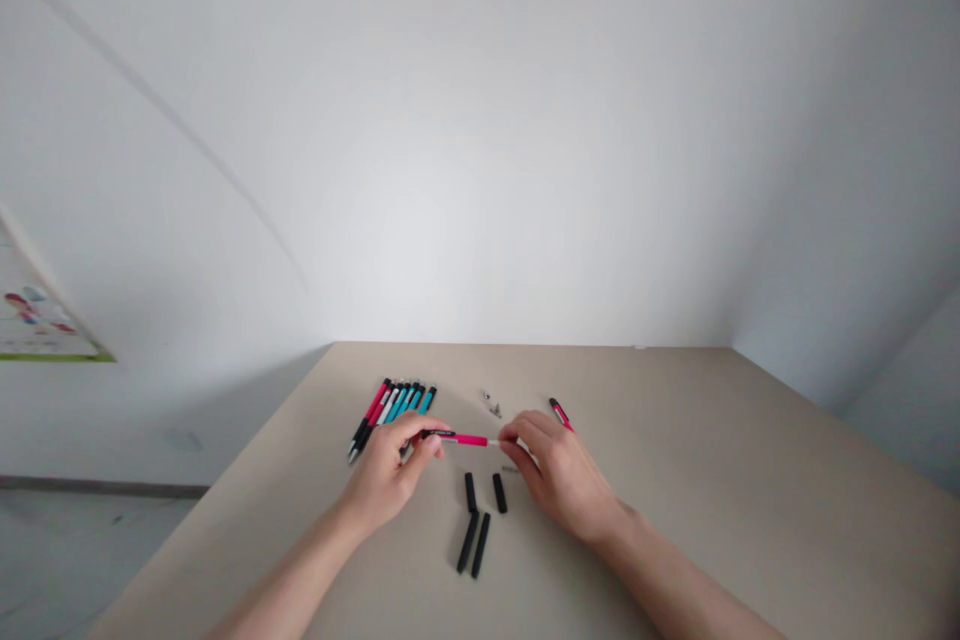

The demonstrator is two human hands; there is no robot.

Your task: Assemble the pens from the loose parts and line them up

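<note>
My left hand [394,465] is closed around the black clip end of a pink pen barrel [472,440], which lies level above the table. At the barrel's other end a thin white piece, apparently a pen refill [493,442], sticks out. My right hand [551,465] pinches that white piece; its far part is hidden by the fingers. Just below, several black tubular pen grips [481,545] lie loose on the table. A small spring-like part [510,468] rests beside my right fingertips. Small silvery pen tips [495,410] lie beyond the hands.
A row of pens [375,410] in pink, white and teal lies at the left, partly behind my left hand. Another pink and black pen part [560,413] lies behind my right hand. The beige table [660,440] meets a white wall [480,140]. A poster [45,320] hangs at far left.
</note>
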